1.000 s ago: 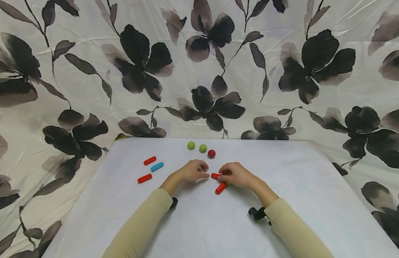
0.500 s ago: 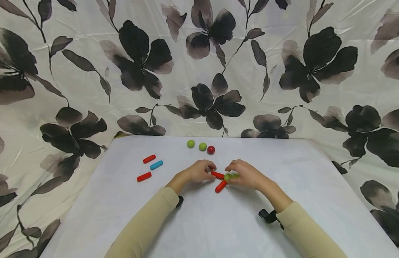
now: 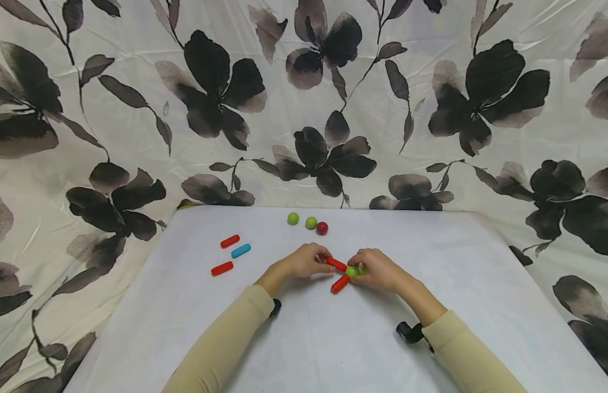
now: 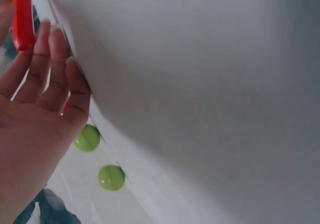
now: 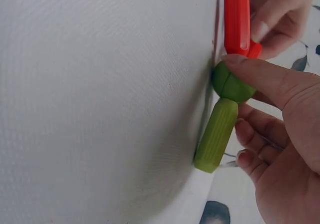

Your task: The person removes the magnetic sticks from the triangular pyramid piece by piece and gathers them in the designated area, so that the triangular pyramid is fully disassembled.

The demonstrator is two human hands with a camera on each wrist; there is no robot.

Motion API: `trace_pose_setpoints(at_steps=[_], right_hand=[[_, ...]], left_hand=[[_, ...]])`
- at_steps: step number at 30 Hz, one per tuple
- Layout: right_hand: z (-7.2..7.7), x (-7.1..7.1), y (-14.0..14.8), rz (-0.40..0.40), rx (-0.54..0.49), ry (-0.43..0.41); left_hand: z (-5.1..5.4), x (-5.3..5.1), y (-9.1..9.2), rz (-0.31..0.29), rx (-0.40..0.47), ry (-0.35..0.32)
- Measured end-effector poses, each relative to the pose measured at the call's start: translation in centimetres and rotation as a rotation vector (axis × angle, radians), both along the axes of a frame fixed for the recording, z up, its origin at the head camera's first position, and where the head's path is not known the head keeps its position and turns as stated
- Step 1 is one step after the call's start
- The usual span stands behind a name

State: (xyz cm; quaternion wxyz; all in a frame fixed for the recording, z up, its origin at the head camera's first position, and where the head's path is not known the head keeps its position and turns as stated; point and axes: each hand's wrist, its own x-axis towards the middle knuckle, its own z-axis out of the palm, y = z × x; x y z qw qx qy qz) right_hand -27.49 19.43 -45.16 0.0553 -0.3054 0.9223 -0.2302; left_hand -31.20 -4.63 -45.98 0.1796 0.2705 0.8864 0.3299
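Observation:
My left hand (image 3: 306, 261) pinches the outer end of a red plastic stick (image 3: 336, 264) between thumb and finger. The stick's other end meets a green ball (image 3: 352, 272), which my right hand (image 3: 379, 268) holds with thumb and fingers. A second red stick (image 3: 340, 284) points from that ball towards the front left. In the right wrist view a green stick (image 5: 217, 134) also joins the ball, below the right thumb. The left wrist view shows the pinched red stick (image 4: 22, 21) reaching up to the ball.
At the back of the white table (image 3: 304, 338) lie two green balls (image 3: 293, 218) and a red ball (image 3: 322, 228). Left of my hands lie two red sticks (image 3: 222, 268) and a blue stick (image 3: 241, 250). A floral cloth (image 3: 264, 109) hangs behind the table.
My left hand has moved right and taken the red stick's outer end. My right hand has shifted from that stick to the green ball. The stick now slants more.

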Motion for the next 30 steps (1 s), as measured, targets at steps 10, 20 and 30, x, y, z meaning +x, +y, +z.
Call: trace_pose_setpoints(at_steps=[10,20,30], right_hand=[[0.0,0.0,0.0,0.033,-0.007,0.032],[-0.4,0.2,0.0,0.007,-0.004,0.018],[-0.2,0.2,0.1,0.001,0.007,0.033]], left_hand=[[-0.2,0.0,0.0,0.074,0.070,-0.045],[-0.3,0.4,-0.7,0.264,0.082,0.045],[1.0,1.4,-4.6,0.362,0.111,-0.017]])
